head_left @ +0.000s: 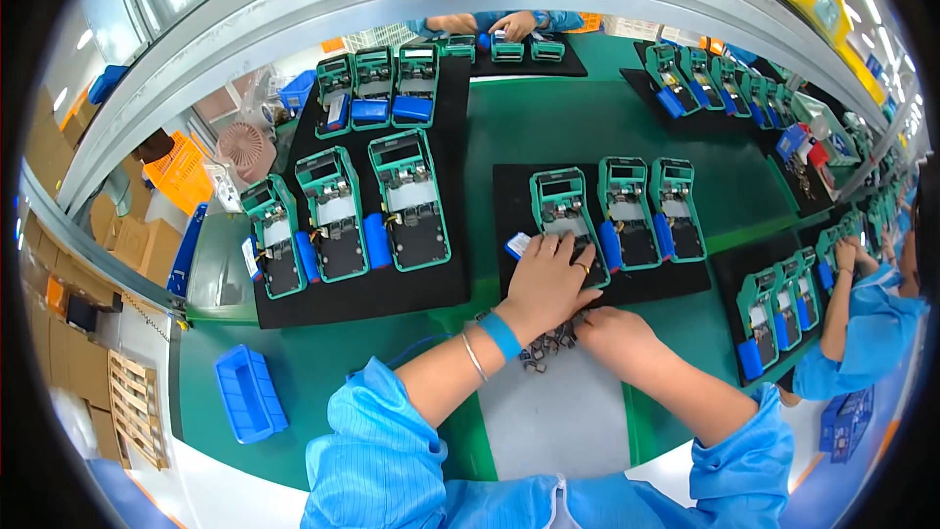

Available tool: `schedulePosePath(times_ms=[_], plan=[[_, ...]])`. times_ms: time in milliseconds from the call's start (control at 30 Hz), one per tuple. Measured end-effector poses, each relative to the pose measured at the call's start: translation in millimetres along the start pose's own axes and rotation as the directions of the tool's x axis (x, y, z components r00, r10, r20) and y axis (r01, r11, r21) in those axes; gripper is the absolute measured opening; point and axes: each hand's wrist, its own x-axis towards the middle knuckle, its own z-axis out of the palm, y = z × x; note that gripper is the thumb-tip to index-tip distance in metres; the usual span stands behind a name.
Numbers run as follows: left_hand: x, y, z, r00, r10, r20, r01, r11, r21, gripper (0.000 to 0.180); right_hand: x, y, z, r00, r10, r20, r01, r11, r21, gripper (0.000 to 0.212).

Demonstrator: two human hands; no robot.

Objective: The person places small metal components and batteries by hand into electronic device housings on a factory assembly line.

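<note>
Apparently midway, the left hand (546,274) lies flat, fingers spread, on the left unit (568,225) of three on the near mat (509,186), while the right hand (612,328) rests by small dark parts (543,348) on the desk (548,127); whether it grips one I cannot tell, and other units wait.

Left hand (550,279) covers lower part of green device (566,220). Small dark parts (548,345) by right hand (609,326): too small to ID. Right fingers tucked under left wrist, grip unclear. Co-worker (867,318) at right cut by edge.
</note>
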Motion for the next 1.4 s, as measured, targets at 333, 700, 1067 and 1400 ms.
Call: schedulePosePath(times_ms=[333,700,1067,1400], plan=[[-12,-15,-10,0.999,0.026,-0.034,-0.029,0.995,-0.092,0.056,7,-1,-12,0.989,-0.027,0.142,0.026,1.000,0.010,0.009],[-18,-21,-2,0.986,-0.053,-0.156,0.015,0.972,-0.236,0.056,39,54,-67,0.978,0.009,-0.206,0.038,0.974,0.222,0.007],[-16,-22,5,0.983,-0.071,-0.167,0.017,0.952,-0.306,0.052,102,99,-8,0.908,-0.186,-0.375,0.153,0.982,-0.114,0.014],[-16,-23,9,0.989,-0.056,-0.135,0.014,0.957,-0.291,0.052,108,99,-8,0.939,-0.263,-0.223,0.195,0.939,-0.284,0.014]])
